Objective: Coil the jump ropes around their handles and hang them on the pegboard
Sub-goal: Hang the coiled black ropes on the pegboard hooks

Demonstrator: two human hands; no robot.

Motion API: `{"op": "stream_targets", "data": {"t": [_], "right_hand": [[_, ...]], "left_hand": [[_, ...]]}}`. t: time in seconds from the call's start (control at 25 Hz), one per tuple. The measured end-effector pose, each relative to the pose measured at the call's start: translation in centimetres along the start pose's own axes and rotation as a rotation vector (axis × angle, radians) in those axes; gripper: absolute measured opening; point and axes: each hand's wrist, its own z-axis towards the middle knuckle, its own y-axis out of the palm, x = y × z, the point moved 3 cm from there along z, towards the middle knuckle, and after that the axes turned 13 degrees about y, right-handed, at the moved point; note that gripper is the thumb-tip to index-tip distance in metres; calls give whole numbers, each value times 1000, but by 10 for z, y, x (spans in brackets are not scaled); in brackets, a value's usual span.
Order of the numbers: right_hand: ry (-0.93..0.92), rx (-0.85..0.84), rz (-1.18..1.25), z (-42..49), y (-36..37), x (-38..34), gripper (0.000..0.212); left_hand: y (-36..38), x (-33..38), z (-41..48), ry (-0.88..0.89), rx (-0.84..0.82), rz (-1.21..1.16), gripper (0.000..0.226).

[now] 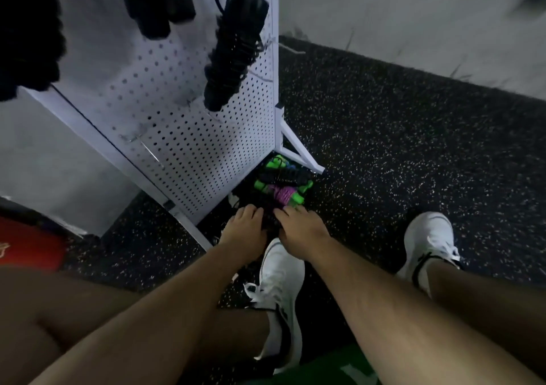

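Observation:
A white pegboard [189, 124] stands on the dark speckled floor. A coiled black jump rope [233, 45] hangs on it at upper right. At the board's foot lies a pile of jump ropes: one with green handles and purple cord [280, 192], one black [283, 174]. Both my hands reach down to the near side of the pile. My left hand [245, 228] and my right hand [298, 225] lie side by side on a dark rope [270, 220] between them. Their fingers curl down over it; the grip itself is hidden.
The pegboard's white support leg [301, 151] juts out right of the pile. Bare metal hooks [147, 145] stick out low on the board. My two white shoes [280, 296] [428, 243] stand just behind my hands. A red object [26, 246] lies at left.

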Motion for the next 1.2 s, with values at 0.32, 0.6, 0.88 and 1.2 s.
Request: {"op": "stream_targets", "data": {"t": [0.32,0.6,0.88,1.2], "right_hand": [[-61,-239,-31,45,74,-71,50],[133,-282,178,47,106,-94,43],[221,-176,573,36,70,-87,53],[182,37,646,-28,-34,-29,66]], "left_hand": [[65,-43,-20,-170,-291,-65,58],[64,-46,-35,-235,-219,-214,65],[27,-40,-42,-229,46,-343,59],[-41,20,-55,-112,328,-628,44]]}}
